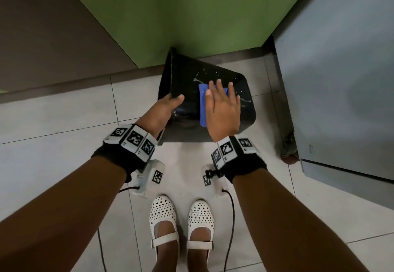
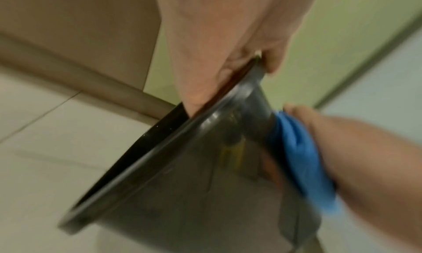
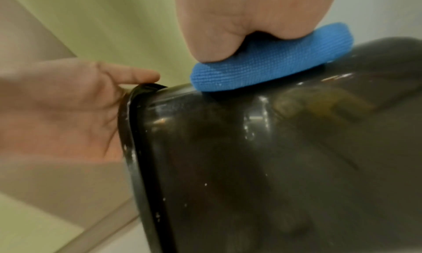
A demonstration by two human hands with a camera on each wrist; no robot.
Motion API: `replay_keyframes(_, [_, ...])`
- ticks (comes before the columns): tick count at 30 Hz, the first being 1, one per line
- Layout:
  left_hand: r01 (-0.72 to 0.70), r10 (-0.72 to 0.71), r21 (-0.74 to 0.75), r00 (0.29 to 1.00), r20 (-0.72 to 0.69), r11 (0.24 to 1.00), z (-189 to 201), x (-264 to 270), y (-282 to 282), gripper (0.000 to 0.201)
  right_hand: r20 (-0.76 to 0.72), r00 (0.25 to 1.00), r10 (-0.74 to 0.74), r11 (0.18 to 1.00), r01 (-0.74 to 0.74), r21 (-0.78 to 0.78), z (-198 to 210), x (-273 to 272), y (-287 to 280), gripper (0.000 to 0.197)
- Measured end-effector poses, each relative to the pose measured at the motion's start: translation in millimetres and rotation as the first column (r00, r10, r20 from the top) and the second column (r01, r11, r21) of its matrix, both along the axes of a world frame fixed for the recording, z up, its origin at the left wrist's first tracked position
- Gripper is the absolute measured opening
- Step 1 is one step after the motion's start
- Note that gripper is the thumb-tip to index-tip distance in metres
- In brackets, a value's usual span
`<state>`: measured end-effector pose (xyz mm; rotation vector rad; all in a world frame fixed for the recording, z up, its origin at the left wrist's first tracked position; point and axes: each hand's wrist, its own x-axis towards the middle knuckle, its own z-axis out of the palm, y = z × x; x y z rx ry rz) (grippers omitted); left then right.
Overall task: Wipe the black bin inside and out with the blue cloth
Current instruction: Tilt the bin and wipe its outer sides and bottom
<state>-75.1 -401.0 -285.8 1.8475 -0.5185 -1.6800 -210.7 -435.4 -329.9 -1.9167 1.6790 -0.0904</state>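
The black bin (image 1: 191, 92) lies tipped on its side above the floor, its open mouth facing left and its base to the right. My left hand (image 1: 165, 108) grips the rim (image 2: 242, 87), thumb on the outer wall and fingers inside. My right hand (image 1: 221, 105) lies flat with fingers spread, pressing the folded blue cloth (image 1: 203, 103) onto the bin's upturned outer side. In the right wrist view the blue cloth (image 3: 262, 65) sits under my palm on the black bin (image 3: 274, 157), close to the rim. White specks and smears mark the wall.
A green cabinet (image 1: 181, 16) stands just behind the bin and a grey appliance (image 1: 341, 80) close on the right. A brown panel (image 1: 42, 37) fills the left. Pale floor tiles (image 1: 64, 154) lie below, with my white shoes (image 1: 181, 224) near the bottom.
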Motion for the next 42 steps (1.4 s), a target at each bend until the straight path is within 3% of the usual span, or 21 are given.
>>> replay_keyframes(2, [-0.020,0.020,0.067,1.000,0.000,0.998,-5,7,-2,0.068,-0.012,0.996,0.093,0.996,-0.093,0.005,-1,5,20,0.050])
replay_keyframes(3, [0.026,-0.032,0.078,0.997,0.069,0.997,-7,9,-3,0.075,-0.020,0.992,0.126,0.992,-0.126,-0.009,-2,9,30,0.053])
replay_keyframes(5, [0.072,-0.070,0.002,0.968,0.243,0.997,-10,5,2,0.061,-0.059,0.989,0.139,0.987,-0.143,-0.074,-2,22,48,0.059])
replay_keyframes(7, [0.058,-0.033,-0.094,0.967,0.253,0.994,-16,-1,8,0.050,-0.074,0.989,0.132,0.985,-0.139,-0.104,2,36,53,0.058])
replay_keyframes(10, [0.002,0.028,-0.112,0.964,0.264,0.994,-25,-3,13,0.048,-0.114,0.974,0.194,0.981,-0.195,0.000,-2,43,45,0.058])
replay_keyframes(15, [0.062,-0.012,-0.136,0.939,0.343,0.989,-27,-5,18,0.041,-0.129,0.991,0.036,0.997,-0.027,0.070,-19,27,23,0.052])
replay_keyframes(17, [0.093,-0.046,-0.124,0.940,0.339,0.988,-28,-2,24,0.041,-0.197,0.976,-0.097,0.988,0.118,0.097,-32,-1,12,0.052])
replay_keyframes(20, [0.158,-0.093,-0.150,0.925,0.369,0.976,-28,-4,24,0.040,-0.198,0.915,-0.352,0.891,0.392,0.229,-47,-56,-5,0.052])
replay_keyframes(22, [0.150,-0.082,-0.156,0.925,0.370,0.976,-30,-9,23,0.040,-0.104,0.899,-0.425,0.844,0.435,0.313,-46,-71,-7,0.052])
replay_keyframes(26, [0.043,0.012,-0.141,0.930,0.366,0.989,-35,-3,32,0.040,-0.091,0.937,-0.338,0.924,0.348,0.158,-46,-45,3,0.051])
replay_keyframes(30, [0.068,-0.007,-0.145,0.922,0.387,0.987,-33,-2,28,0.039,-0.184,0.948,-0.259,0.960,0.274,0.060,-43,-21,26,0.051])
replay_keyframes(32, [0.066,-0.003,-0.155,0.925,0.380,0.986,-31,-7,20,0.039,-0.144,0.981,-0.132,0.991,0.128,-0.035,-28,4,48,0.054])
replay_keyframes(34, [0.035,0.018,-0.144,0.936,0.351,0.989,-29,-9,14,0.039,-0.072,0.997,0.030,1.000,-0.030,0.005,-15,25,69,0.062])
replay_keyframes(36, [0.012,0.030,-0.126,0.946,0.323,0.992,-28,-6,11,0.041,-0.048,0.995,0.084,0.996,-0.084,0.015,-10,27,71,0.064])
replay_keyframes(39, [0.000,0.025,-0.081,0.950,0.313,0.997,-26,2,9,0.044,-0.127,0.988,0.092,0.994,-0.084,0.066,-18,7,45,0.054])
replay_keyframes(42, [-0.009,0.022,-0.042,0.952,0.306,0.999,-28,0,14,0.048,-0.193,0.980,-0.039,0.985,0.070,0.158,-24,-13,18,0.051])
